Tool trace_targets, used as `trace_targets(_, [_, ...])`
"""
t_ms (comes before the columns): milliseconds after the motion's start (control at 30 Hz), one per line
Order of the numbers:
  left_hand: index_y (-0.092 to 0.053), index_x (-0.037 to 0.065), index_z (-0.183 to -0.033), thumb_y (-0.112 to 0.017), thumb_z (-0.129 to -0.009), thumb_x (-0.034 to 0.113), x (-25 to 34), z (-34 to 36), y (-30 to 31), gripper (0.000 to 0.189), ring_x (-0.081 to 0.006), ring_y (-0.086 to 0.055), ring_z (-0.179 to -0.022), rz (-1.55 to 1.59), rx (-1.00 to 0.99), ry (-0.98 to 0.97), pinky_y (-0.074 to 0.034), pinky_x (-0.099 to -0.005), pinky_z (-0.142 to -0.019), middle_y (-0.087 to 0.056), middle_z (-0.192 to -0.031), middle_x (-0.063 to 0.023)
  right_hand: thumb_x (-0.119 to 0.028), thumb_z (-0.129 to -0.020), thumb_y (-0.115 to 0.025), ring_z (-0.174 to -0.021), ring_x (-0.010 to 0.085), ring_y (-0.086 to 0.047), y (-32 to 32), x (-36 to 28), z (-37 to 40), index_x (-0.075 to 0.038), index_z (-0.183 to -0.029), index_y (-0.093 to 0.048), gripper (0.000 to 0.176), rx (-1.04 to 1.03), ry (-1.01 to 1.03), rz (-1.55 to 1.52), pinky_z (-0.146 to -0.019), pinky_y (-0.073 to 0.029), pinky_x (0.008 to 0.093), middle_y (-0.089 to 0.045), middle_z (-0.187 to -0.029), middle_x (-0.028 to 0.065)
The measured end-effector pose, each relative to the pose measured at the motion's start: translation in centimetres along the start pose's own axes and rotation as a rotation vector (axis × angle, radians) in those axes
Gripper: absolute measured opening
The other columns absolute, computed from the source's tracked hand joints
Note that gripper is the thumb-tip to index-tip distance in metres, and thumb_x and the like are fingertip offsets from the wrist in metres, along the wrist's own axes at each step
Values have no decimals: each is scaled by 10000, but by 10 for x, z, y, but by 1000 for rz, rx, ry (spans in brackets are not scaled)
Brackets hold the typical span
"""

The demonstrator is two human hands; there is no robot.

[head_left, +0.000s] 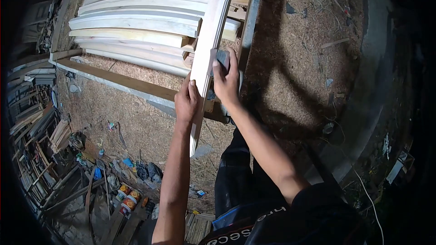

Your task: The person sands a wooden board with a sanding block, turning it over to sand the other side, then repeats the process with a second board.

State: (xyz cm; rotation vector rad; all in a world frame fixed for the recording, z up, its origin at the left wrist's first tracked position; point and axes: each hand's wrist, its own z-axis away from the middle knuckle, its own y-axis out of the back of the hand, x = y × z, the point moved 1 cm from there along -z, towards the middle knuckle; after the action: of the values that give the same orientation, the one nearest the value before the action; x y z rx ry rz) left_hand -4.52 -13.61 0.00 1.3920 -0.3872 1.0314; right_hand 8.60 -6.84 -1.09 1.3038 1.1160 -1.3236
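A long, pale wooden moulding (pixel 210 31) with a grooved right edge runs from the top of the view down toward my body. My left hand (pixel 186 99) is closed around its left edge, thumb on top. On the opposite edge, my right hand (pixel 226 78) grips a grey sanding block (pixel 220 60), with brownish sandpaper (pixel 212 59) folded at its left side against the wood. The underside of the block is hidden.
Several pale boards (pixel 136 22) lie side by side at the upper left, over a frame with a near beam (pixel 118 79). Sawdust covers the ground (pixel 295 54). Scrap wood (pixel 27 122) and labelled tubs (pixel 129 199) lie lower left; a thin cable (pixel 370 195) trails right.
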Motion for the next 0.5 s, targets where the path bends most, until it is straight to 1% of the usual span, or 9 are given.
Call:
trace_targets(33, [-584, 97, -1385, -433, -1067, 308, 0, 1, -1, 410, -404, -720, -837, 8, 22, -24, -550, -440, -722, -688, -907, -292, -289, -1005, -616, -1210, 272, -560, 0, -1, 0, 5, -1445, -407, 570, -8, -43, -42, -1043, -436, 388, -578, -1283, 199])
trace_targets(67, [-584, 97, -1385, -433, -1067, 308, -2, 1, -1, 410, -404, -720, -837, 9, 22, -23, -550, -440, -722, -688, -907, -292, -289, -1005, -616, -1210, 272, -560, 1, -1, -3, 5, -1445, -407, 570, -9, -44, -41, -1043, -436, 388, -578, -1283, 199])
trace_targets(167, [-581, 98, -1387, -435, -1067, 313, -5, 0, 0, 412, -420, -713, -880, -22, -25, 50, -551, -442, -740, -691, -940, -292, -333, -994, -634, -1220, 274, -556, -1, 15, -34, 13, -1461, -412, 622, 37, -2, 23, -1060, -426, 392, -574, -1309, 203])
trace_targets(200, [-581, 98, -1386, -436, -1068, 315, -5, 0, -1, 412, -421, -713, -875, -10, -21, 42, -551, -441, -740, -690, -937, -292, -299, -987, -649, -1254, 278, -540, -2, 10, -49, 14, -1463, -417, 615, 54, 16, 18, -1078, -414, 391, -564, -1341, 211])
trace_targets(267, [-582, 98, -1385, -437, -1068, 316, -6, 0, 0, 411, -422, -712, -871, 0, -17, 37, -551, -441, -739, -690, -934, -292, -241, -984, -647, -1291, 288, -520, -2, 0, -82, 19, -1449, -430, 576, 25, -67, -132, -1099, -399, 387, -547, -1374, 222])
trace_targets(333, [-586, 106, -1381, -439, -1068, 310, -5, 1, -1, 402, -418, -714, -867, -4, 1, 13, -552, -440, -741, -691, -920, -290, -193, -981, -641, -1296, 287, -522, -1, 2, -108, 23, -1443, -435, 549, 23, -35, -71, -1101, -400, 384, -540, -1384, 222])
trace_targets(367, [-586, 106, -1381, -439, -1068, 310, -5, 2, -1, 402, -418, -714, -867, 1, 4, 16, -552, -440, -741, -691, -920, -290, -201, -977, -647, -1280, 281, -528, 0, 0, -108, 19, -1443, -435, 557, 0, -4, -124, -1094, -404, 382, -539, -1385, 216])
trace_targets(467, [-587, 115, -1380, -440, -1068, 300, -1, 1, 0, 391, -421, -710, -874, 4, -3, 17, -551, -445, -755, -690, -945, -288, -219, -973, -660, -1274, 279, -528, 2, 2, -90, 15, -1447, -434, 575, -6, -7, -75, -1088, -408, 380, -539, -1379, 213])
trace_targets(500, [-586, 115, -1380, -442, -1067, 296, -2, 1, -1, 389, -426, -706, -885, 9, -7, 29, -550, -450, -764, -688, -968, -287, -186, -996, -615, -1130, 254, -598, 1, 9, -80, 28, -1434, -391, 536, 9, 110, 41, -979, -476, 371, -597, -1223, 199])
